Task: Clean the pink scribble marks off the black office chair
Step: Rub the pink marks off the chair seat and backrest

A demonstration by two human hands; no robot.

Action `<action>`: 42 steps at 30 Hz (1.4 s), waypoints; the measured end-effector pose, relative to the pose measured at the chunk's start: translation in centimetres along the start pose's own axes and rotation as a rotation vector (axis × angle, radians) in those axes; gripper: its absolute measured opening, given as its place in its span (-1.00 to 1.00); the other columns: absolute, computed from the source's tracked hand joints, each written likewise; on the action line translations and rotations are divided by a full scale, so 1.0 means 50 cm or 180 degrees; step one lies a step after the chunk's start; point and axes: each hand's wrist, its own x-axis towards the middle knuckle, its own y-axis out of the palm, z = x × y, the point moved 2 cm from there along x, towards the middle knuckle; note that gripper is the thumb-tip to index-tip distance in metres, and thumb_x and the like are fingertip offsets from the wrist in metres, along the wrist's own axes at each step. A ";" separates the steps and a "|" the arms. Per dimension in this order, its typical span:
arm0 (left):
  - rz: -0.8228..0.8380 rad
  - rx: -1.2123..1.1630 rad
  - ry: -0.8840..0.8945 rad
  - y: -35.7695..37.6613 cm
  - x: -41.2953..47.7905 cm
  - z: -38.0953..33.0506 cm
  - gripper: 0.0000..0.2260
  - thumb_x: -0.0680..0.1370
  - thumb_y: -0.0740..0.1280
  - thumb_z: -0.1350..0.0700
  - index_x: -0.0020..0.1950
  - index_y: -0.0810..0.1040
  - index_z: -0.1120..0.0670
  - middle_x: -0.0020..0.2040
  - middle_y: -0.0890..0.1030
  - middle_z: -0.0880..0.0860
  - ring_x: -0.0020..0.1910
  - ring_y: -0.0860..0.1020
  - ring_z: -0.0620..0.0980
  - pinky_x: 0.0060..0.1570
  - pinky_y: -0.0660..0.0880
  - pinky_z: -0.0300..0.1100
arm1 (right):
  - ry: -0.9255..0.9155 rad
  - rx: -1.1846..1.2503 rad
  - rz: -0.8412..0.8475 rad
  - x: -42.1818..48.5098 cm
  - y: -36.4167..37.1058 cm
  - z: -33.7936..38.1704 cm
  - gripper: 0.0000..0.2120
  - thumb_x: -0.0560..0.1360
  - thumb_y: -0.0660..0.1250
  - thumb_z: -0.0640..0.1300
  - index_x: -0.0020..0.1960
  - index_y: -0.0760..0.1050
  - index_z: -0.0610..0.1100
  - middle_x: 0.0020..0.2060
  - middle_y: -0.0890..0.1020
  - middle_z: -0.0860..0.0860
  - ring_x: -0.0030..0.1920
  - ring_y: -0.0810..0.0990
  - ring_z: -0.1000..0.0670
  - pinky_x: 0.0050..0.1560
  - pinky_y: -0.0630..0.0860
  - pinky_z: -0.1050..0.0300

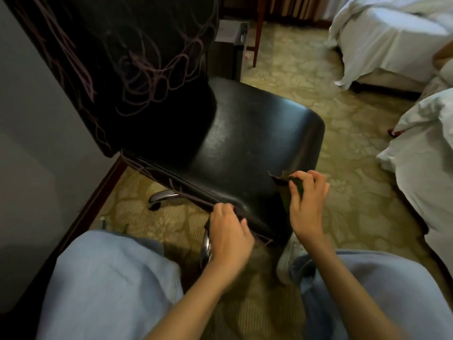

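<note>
Fingers of left hand (230, 233) curled over chair (245, 133) edge | right hand (306, 200) pinching green cloth (284, 177) at seat corner

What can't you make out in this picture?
Head view:
Backrest top, cut off by the upper edge; the scribbles' full extent is unknown.
Chair base, mostly hidden under the seat.
What the left hand grips, covered by its fingers.
The dark piece the right hand pinches, too dim to identify.
</note>
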 end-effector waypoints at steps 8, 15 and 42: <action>0.0546 -0.0341 0.0498 -0.024 -0.009 0.013 -0.69 0.59 0.24 0.11 0.35 0.40 0.04 0.26 0.40 -0.09 0.19 0.35 -0.25 0.07 0.23 -0.59 | -0.0213 -0.0168 -0.0053 -0.062 -0.017 0.043 -0.74 0.52 0.14 -0.08 0.07 0.51 -0.17 0.07 0.42 -0.20 0.07 0.33 -0.08 0.08 0.15 0.35; -0.0311 -0.0197 -0.0370 -0.183 0.049 0.203 -0.82 0.58 0.25 0.20 0.16 0.52 0.12 0.05 0.51 0.01 0.00 0.48 -0.09 -0.19 0.35 -0.40 | -0.0193 -0.0205 0.0381 -0.097 0.067 0.130 -0.83 0.50 0.36 -0.20 0.08 0.55 -0.15 0.11 0.43 -0.16 0.11 0.35 -0.07 0.05 0.28 0.20; -0.1470 0.0279 -0.0293 -0.307 0.125 0.294 -0.91 0.53 0.30 0.30 0.00 0.49 0.30 -0.06 0.54 0.26 -0.10 0.48 0.19 -0.16 0.24 -0.18 | -0.2023 -0.1147 0.1243 -0.090 0.314 0.293 -0.51 0.25 0.47 -0.18 0.17 0.48 -0.05 0.11 0.52 -0.12 0.05 0.40 -0.14 -0.11 0.45 0.02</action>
